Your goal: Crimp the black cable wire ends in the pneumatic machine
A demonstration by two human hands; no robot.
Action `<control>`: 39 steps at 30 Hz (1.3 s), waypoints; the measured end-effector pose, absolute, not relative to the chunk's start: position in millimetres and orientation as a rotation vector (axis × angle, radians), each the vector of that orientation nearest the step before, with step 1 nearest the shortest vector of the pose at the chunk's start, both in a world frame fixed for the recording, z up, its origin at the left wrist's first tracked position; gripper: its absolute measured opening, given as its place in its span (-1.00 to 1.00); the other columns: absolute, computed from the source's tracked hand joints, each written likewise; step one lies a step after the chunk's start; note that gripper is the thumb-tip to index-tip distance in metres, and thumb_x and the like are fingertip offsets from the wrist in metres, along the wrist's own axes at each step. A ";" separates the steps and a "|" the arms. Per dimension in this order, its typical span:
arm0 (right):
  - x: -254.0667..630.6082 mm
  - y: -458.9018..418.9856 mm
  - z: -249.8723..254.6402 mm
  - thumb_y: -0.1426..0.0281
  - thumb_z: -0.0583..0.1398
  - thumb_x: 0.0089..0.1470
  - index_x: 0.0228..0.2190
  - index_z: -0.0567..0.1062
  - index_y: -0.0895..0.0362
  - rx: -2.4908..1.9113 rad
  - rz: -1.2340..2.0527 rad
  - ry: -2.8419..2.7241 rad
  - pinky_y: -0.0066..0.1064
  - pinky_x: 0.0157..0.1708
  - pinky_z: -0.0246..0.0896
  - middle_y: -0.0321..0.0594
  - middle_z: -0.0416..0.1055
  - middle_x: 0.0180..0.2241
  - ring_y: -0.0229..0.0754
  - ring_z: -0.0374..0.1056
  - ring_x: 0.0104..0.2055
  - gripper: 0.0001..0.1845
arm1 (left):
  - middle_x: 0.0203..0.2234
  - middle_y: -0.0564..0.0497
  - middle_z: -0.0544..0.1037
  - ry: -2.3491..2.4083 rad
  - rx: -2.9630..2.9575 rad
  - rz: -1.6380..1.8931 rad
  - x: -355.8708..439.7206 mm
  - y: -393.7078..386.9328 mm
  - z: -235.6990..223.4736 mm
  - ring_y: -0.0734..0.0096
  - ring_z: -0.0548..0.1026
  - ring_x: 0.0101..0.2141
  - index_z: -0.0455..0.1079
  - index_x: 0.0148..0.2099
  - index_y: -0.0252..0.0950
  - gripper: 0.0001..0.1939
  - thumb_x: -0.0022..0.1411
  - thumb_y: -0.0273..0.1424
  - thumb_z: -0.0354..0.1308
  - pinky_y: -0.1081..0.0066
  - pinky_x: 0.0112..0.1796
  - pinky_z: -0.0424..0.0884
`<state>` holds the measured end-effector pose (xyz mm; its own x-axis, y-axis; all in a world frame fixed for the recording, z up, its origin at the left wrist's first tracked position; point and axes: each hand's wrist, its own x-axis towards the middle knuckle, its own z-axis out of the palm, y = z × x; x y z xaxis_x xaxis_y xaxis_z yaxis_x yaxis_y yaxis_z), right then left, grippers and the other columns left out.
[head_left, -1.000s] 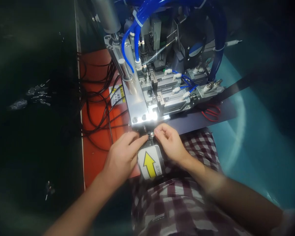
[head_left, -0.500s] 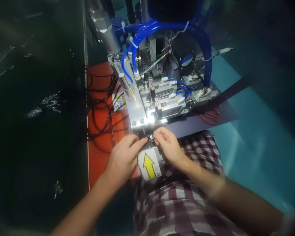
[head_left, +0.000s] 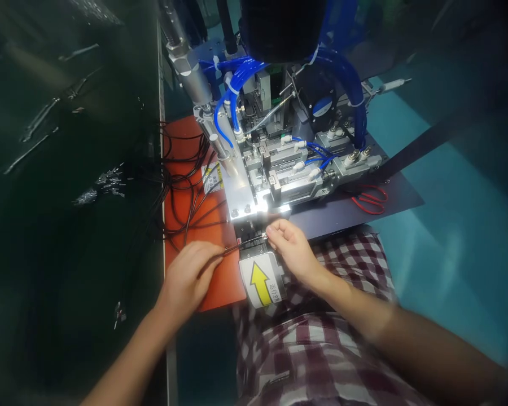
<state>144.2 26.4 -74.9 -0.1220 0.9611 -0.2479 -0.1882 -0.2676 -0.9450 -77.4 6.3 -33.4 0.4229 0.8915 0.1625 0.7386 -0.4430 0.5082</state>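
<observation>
Since the earlier frames the left hand (head_left: pixel 190 279) has drawn away to the left from the spot where both hands met, and a thin black wire (head_left: pixel 243 243) now shows stretched between them. The wire's long axis runs nearly level, left to right, rising slightly toward the right. Its left end is pinched between the left hand's fingers (head_left: pixel 215 260), over the orange mat (head_left: pixel 182 141); its right end, with a small metal piece, is clamped in the right hand's fingers (head_left: pixel 273 231), just in front of the machine's metal plate (head_left: pixel 241 194) and above the yellow arrow label (head_left: pixel 261 280). The right hand (head_left: pixel 292 254) has stayed where it was. Red scissors (head_left: pixel 370 198) lie to the right on the desk (head_left: pixel 427 225).
</observation>
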 end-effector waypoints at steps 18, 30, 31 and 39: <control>143.9 25.0 -71.9 0.21 0.15 0.09 -0.56 0.22 0.09 -1.293 1.497 -1.037 -0.47 -0.55 -0.02 -0.44 0.13 -0.62 -0.34 0.05 -0.56 -0.68 | -0.29 -0.07 0.49 1.308 2.880 0.487 -107.7 9.9 -40.0 0.31 0.40 -0.32 0.46 -0.01 -0.23 -0.63 0.25 -0.62 -0.03 0.34 -0.34 0.28; 209.1 -33.8 -98.5 -0.15 0.11 -0.03 -0.56 0.28 0.11 -1.551 1.511 -0.957 -0.46 -0.61 -0.11 -0.41 0.12 -0.66 -0.35 -0.05 -0.63 -0.44 | -0.31 -0.02 0.45 1.482 2.515 0.642 -105.1 29.6 -49.6 0.40 0.43 -0.31 0.54 -0.08 -0.19 -0.62 0.23 -0.58 -0.04 0.43 -0.33 0.35; 211.3 -38.8 -100.6 -0.16 0.12 -0.05 -0.57 0.29 0.11 -1.566 1.532 -0.961 -0.46 -0.61 -0.11 -0.41 0.12 -0.66 -0.35 -0.06 -0.63 -0.44 | -0.31 -0.02 0.44 1.526 2.492 0.671 -102.6 39.6 -49.9 0.40 0.43 -0.31 0.55 -0.10 -0.20 -0.63 0.23 -0.57 -0.04 0.43 -0.32 0.35; 214.9 -66.1 -106.9 -0.13 0.09 0.00 -0.61 0.20 0.09 -1.565 1.708 -1.170 -0.45 -0.56 -0.09 -0.40 0.12 -0.64 -0.33 -0.03 -0.60 -0.44 | -0.35 0.00 0.41 1.662 2.310 0.831 -90.6 76.9 -54.9 0.40 0.42 -0.32 0.58 -0.17 -0.17 -0.65 0.22 -0.52 -0.03 0.41 -0.30 0.34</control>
<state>214.9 -66.1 -106.9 -0.1801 0.8461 -0.5017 0.1626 -0.4774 -0.8635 -90.6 76.9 -54.9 0.2206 0.9163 0.3342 0.8173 -0.3606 0.4494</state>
